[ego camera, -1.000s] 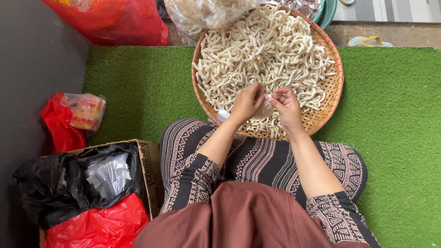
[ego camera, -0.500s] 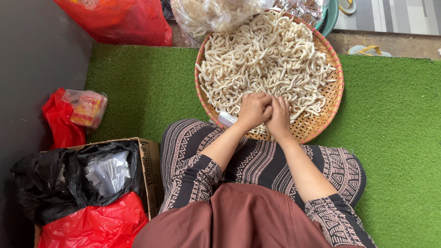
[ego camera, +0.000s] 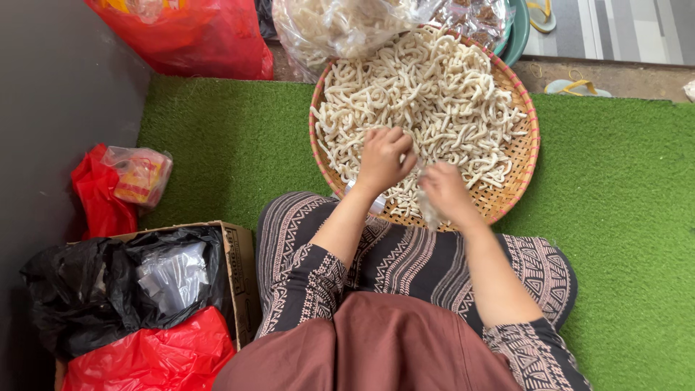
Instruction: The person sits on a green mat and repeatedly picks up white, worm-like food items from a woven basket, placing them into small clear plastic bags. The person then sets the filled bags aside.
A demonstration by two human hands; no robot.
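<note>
A round woven bamboo tray [ego camera: 523, 148] lies on green artificial turf in front of my crossed legs. It is heaped with pale, curled cracker pieces [ego camera: 427, 94]. My left hand [ego camera: 385, 158] rests with curled fingers on the pieces at the tray's near side. Just to its right, my right hand [ego camera: 443, 192] is closed on a small clear plastic bag [ego camera: 428, 215] that hangs below it. Whether my left hand holds any pieces is hidden by its fingers.
A cardboard box [ego camera: 235, 264] at my left holds black [ego camera: 79, 289] and red plastic bags [ego camera: 145, 358]. Another red bag [ego camera: 98, 192] lies by the grey wall. A large red bag [ego camera: 203, 36] and a clear bag of crackers [ego camera: 340, 25] stand behind the tray.
My two hands were pressed together at the tray's near edge. They have since parted, the left staying on the pieces and the right drawing back toward me with the small bag.
</note>
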